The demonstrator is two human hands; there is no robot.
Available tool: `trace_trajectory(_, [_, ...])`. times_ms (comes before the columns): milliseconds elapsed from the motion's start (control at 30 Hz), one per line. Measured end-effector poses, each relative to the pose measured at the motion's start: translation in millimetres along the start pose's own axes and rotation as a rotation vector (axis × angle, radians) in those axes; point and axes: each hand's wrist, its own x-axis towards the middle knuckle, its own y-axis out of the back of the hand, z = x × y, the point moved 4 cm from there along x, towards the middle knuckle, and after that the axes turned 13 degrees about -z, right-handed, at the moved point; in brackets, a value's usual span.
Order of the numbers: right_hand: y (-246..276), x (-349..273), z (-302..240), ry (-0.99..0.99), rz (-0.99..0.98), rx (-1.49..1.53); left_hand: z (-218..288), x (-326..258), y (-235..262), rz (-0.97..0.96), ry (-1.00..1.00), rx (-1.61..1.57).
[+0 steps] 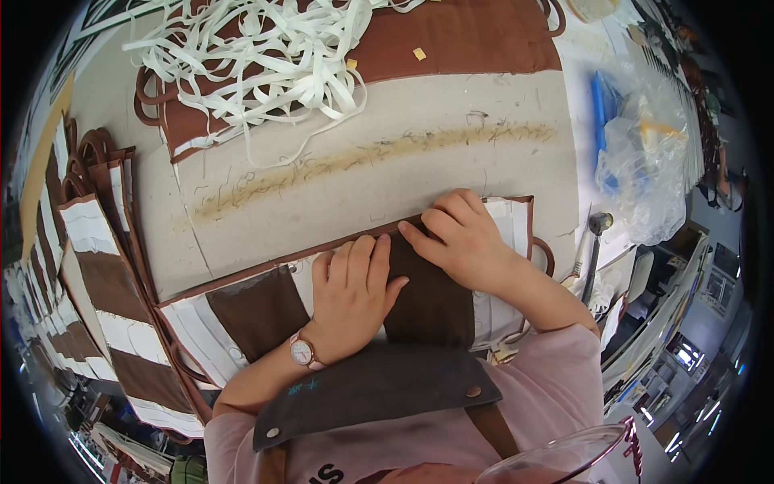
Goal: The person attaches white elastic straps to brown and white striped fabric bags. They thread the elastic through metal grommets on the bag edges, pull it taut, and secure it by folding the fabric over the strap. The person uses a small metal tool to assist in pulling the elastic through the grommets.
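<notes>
Beyond the fingers, the pale bench (419,173) shows a long brownish glue smear (379,157) and scratches. Right of them, cluttered shelving (685,323) drops toward a bright-lit floor.

Person wore pale pink short-sleeved top (556,379); dark printed lettering showed partly at chest. Over it sat dark grey fabric apron bib (379,395), flap fastened by two round metal snaps, hung on brown leather straps (493,429). Small teal mark was stitched near bib's upper edge. Left wrist carried small round rose-gold wristwatch (303,352) with white dial. Both forearms were bare. Clear-lensed glasses rim (556,460) edged bottom of view.
</notes>
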Motion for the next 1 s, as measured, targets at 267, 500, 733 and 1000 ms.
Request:
trace_trajectory(267, [6.8,-15.1,13.9,-0.13,0.071,-0.011,-6.2,-0.7,7.2,0.042,0.008,0.106])
trace_trajectory(500, [16.2,-15.6,33.9,-0.321,0.016,0.274,10.8,9.1,6.9,0.009,-0.096,0.102])
trace_trajectory(733, [25.2,-9.3,42.9,-0.265,-0.092,0.379,26.9,33.8,-10.3,0.02,-0.153,0.015])
trace_trajectory(1000, [10.7,-18.3,40.3,-0.159,0.033,0.285,26.5,37.8,-7.2,0.023,-0.14,0.027])
